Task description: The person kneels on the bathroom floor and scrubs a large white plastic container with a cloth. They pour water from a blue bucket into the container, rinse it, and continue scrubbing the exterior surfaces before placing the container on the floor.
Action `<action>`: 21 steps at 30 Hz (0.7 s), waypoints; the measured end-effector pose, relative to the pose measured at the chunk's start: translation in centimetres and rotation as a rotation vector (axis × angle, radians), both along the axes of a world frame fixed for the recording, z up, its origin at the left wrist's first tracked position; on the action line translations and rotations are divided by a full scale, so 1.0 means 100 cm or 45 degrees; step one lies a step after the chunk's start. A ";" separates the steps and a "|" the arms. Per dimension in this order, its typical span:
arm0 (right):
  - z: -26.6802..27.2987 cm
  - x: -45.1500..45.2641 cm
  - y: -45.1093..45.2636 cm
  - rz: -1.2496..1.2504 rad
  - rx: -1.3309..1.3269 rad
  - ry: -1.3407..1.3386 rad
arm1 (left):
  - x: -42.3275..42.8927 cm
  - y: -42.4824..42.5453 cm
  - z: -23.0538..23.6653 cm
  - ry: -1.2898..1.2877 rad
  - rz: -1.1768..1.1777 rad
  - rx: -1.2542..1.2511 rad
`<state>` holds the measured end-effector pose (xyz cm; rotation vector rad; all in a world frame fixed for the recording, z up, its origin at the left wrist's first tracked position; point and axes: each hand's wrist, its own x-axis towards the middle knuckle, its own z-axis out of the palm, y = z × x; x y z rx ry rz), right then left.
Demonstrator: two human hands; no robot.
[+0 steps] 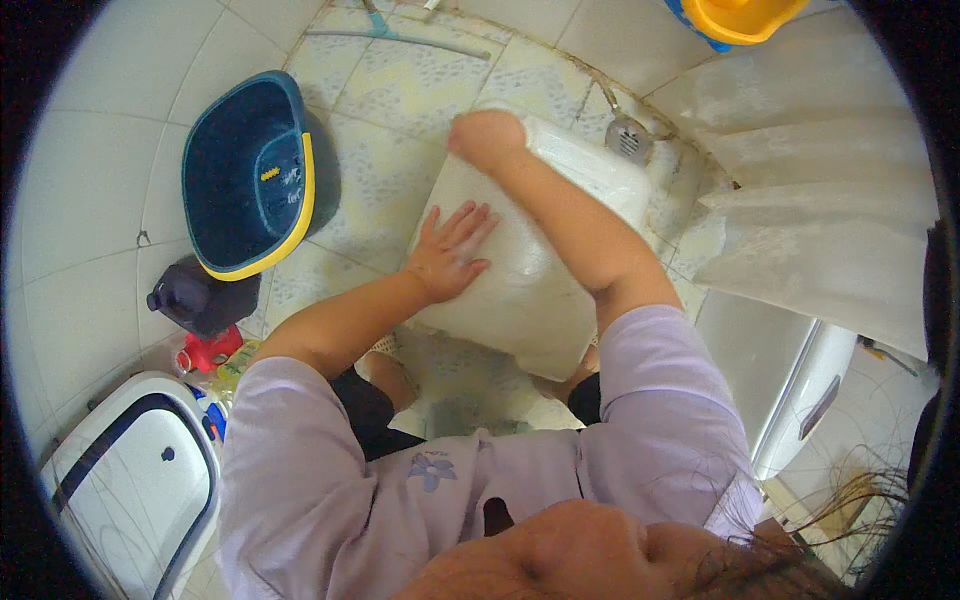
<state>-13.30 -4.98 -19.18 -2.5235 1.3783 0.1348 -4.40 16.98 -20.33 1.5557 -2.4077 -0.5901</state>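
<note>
A large white plastic piece (517, 277), perhaps a bin or cover, lies tilted between my knees over the tiled floor. Its surface looks wet and shiny, and a raised, ridged part (592, 165) shows at its far right. My left hand (452, 251) rests flat on its left side with the fingers spread, holding nothing. Across its far end reaches my right arm. My right hand (487, 139) is curled at the far left corner; its fingers are mostly hidden, so whether it grips the edge or something else cannot be seen.
At left stands a dark blue basin (232, 165) with a yellow rim, near a dark jug (206, 296) and a red bottle (212, 349). A white folding tub (142, 480) is lower left. A floor drain (628, 139), squeegee (397, 37) and curtain (825, 225) lie beyond and right.
</note>
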 end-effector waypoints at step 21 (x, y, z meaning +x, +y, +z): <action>-0.035 0.052 0.001 0.147 -0.131 0.138 | -0.002 0.001 -0.013 -0.179 -0.021 -0.002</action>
